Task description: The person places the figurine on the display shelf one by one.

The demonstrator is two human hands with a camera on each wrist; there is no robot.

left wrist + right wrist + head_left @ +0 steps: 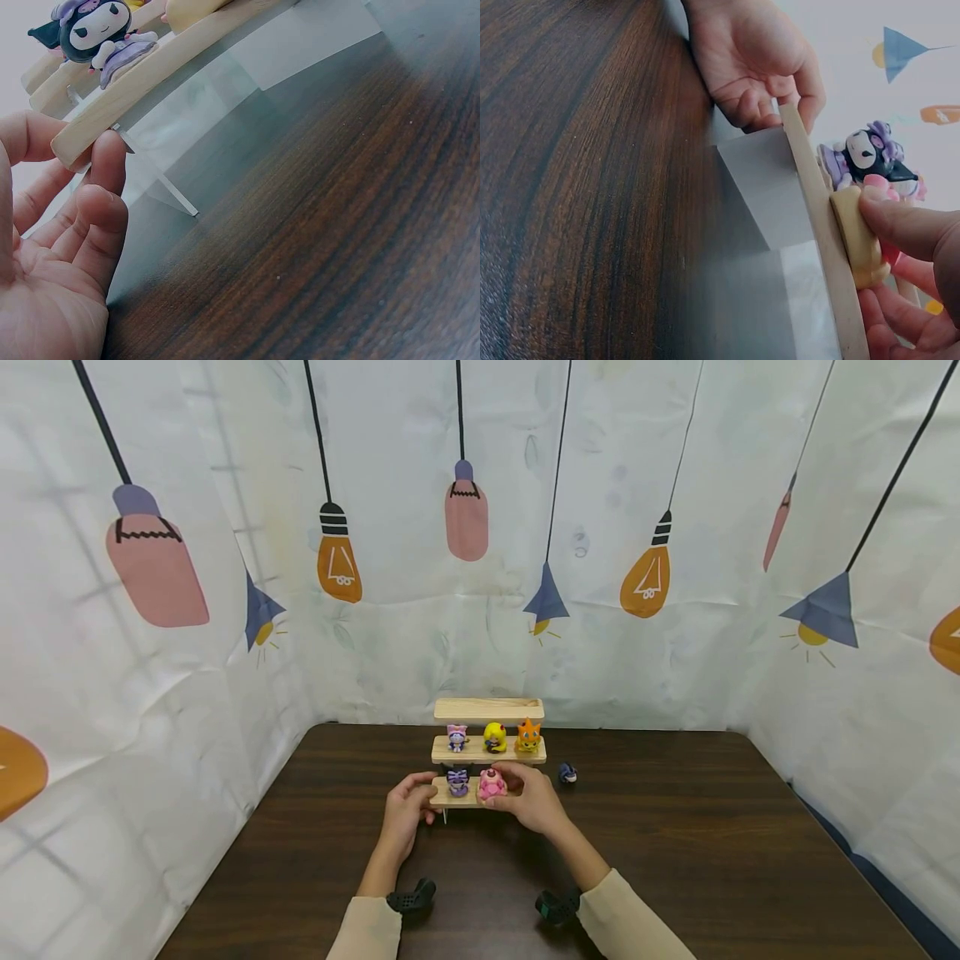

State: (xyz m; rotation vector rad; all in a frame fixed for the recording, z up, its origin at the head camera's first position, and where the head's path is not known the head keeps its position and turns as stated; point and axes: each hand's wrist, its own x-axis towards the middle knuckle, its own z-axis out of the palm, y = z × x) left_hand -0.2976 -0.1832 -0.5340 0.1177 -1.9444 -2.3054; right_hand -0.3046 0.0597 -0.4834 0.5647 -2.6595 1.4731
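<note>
My left hand (403,808) pinches the left end of the lowest wooden tier (112,112) of a small stepped display shelf, fingertips under the board. On that tier, close to this hand, sits a purple-and-black figurine (97,34) with a bow. To its right, my right hand (534,797) grips a pink figurine (492,783) between thumb and fingers. In the right wrist view the figurine's pale yellow base (856,236) lies close against the board, and the hand covers much of its pink body.
The middle tier (476,754) carries a purple-and-white figurine (457,738), a yellow one (495,737) and an orange one (528,737). Behind it is the top tier (487,708). A small dark blue figurine (567,773) lies on the dark wooden table (675,843), right of the shelf.
</note>
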